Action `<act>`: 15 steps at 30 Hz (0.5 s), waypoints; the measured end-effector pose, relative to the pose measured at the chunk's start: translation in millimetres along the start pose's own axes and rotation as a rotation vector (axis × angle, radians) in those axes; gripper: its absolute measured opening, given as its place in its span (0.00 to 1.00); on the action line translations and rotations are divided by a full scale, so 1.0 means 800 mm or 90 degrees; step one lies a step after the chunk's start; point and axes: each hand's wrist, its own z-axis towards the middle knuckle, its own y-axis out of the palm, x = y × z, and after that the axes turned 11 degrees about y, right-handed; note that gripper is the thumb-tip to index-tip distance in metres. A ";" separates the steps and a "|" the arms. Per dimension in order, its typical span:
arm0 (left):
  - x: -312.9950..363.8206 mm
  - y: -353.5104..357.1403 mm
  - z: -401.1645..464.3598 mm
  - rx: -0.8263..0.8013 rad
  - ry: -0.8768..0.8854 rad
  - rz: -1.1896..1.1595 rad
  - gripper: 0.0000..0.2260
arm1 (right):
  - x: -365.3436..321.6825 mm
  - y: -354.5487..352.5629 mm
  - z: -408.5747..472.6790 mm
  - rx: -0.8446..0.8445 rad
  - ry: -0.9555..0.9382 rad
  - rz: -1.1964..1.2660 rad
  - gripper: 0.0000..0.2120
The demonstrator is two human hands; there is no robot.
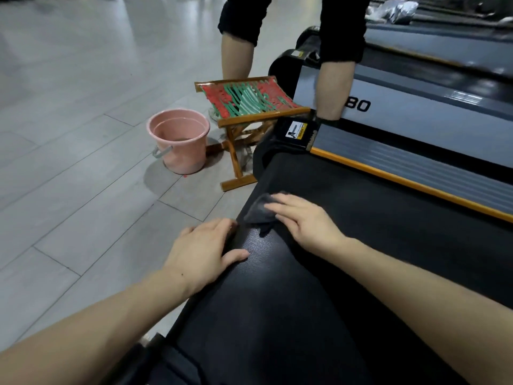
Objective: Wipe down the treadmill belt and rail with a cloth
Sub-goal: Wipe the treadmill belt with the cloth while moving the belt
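The black textured treadmill belt (347, 232) runs from the lower middle to the upper right. Its grey side rail (416, 165) with an orange edge strip lies along the far side. A small dark grey cloth (256, 211) lies on the belt near its left edge. My right hand (302, 220) presses flat on the cloth, fingers spread and pointing left. My left hand (206, 254) rests palm down on the belt's near-left edge, fingers apart, thumb on the belt, holding nothing.
A pink bucket (180, 140) holding some water stands on the grey tiled floor left of the treadmill. Beside it is a folding wooden stool (249, 104) with a red and green woven seat. Another person's legs (333, 87) stand by the treadmill's end. A second treadmill lies behind.
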 end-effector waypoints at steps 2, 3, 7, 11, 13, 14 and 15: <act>-0.002 -0.006 -0.008 -0.017 -0.013 -0.025 0.25 | 0.017 -0.004 0.042 0.050 0.155 -0.015 0.15; -0.001 -0.008 -0.012 -0.032 -0.012 -0.025 0.24 | 0.015 -0.004 0.053 0.061 0.213 -0.030 0.15; 0.012 -0.017 -0.029 -0.025 0.015 0.021 0.20 | -0.034 0.007 -0.009 0.061 0.143 -0.014 0.14; 0.019 -0.022 -0.052 0.065 -0.039 -0.028 0.13 | -0.076 0.004 -0.111 -0.031 -0.028 0.043 0.14; 0.017 -0.020 -0.055 0.032 -0.029 0.000 0.16 | -0.064 -0.001 -0.107 -0.041 -0.063 0.045 0.14; 0.015 -0.017 -0.055 0.020 -0.006 0.015 0.19 | -0.051 -0.001 -0.093 -0.023 -0.056 0.033 0.14; 0.014 -0.013 -0.053 0.008 0.024 0.030 0.22 | -0.032 -0.001 -0.073 0.004 -0.031 0.020 0.14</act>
